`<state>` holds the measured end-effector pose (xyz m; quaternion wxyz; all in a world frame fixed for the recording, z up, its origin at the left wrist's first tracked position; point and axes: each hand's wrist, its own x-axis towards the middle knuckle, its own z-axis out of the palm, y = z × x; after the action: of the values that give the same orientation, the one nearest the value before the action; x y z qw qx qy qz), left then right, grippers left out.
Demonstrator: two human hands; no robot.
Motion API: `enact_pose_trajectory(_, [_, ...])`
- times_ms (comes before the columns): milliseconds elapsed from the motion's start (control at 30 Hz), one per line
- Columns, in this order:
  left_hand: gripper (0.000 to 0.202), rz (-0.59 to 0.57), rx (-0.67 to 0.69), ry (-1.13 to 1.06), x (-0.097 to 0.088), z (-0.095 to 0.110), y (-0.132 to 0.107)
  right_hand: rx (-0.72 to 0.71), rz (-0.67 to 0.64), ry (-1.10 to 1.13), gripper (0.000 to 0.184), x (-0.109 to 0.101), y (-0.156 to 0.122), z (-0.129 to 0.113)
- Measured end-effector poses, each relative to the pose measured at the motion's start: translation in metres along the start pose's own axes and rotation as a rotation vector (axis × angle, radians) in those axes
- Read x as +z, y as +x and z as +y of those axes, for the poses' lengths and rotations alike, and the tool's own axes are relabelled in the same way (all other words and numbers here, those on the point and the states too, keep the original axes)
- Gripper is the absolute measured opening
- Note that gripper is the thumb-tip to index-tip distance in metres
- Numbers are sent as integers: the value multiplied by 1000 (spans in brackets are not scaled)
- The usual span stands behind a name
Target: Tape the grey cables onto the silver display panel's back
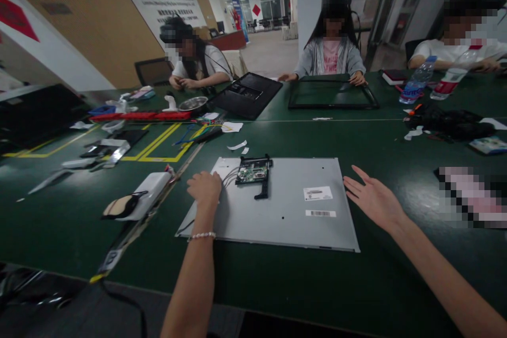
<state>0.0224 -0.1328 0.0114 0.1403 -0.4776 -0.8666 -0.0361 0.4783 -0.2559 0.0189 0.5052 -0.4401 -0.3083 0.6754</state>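
Note:
A flat grey metal display panel (253,222) lies back side up on the green table in front of me. On its upper part sits a green circuit board (252,171) in a black bracket, with thin grey cables (229,175) running left from it. My left hand (205,187) is over the panel's left side, its fingers curled by the cable ends; what they hold, if anything, is hidden. At the panel's right edge my right hand (372,195) is open, fingers stretched, holding nothing. Two white labels (318,193) are on the panel's right part.
Left of the panel lies a white box-like device (148,195). Farther back are a black monitor cover (249,94) and a black frame (333,106), which a person across the table touches. Bottles (418,82), black cables (447,122) and a phone (473,195) are at right.

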Motion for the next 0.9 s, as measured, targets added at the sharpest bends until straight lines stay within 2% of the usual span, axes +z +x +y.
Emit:
enact_pose_trajectory(167, [48,-89,40,28,-7,5,-2,-9,27,10,81,-5,-6,-2])
enact_pose_trajectory(367, [54,-194,113,19,-25,15,-12,-41,102,53,75,-12,-18,-5])
enact_pose_trajectory(567, [49,-260,201,24,-41,32,-29,-43,205,24,70,-43,-27,-8])
enact_pose_trajectory(900, [49,-251,376,26,-57,55,-62,-34,407,-95,66,-83,-35,-19])
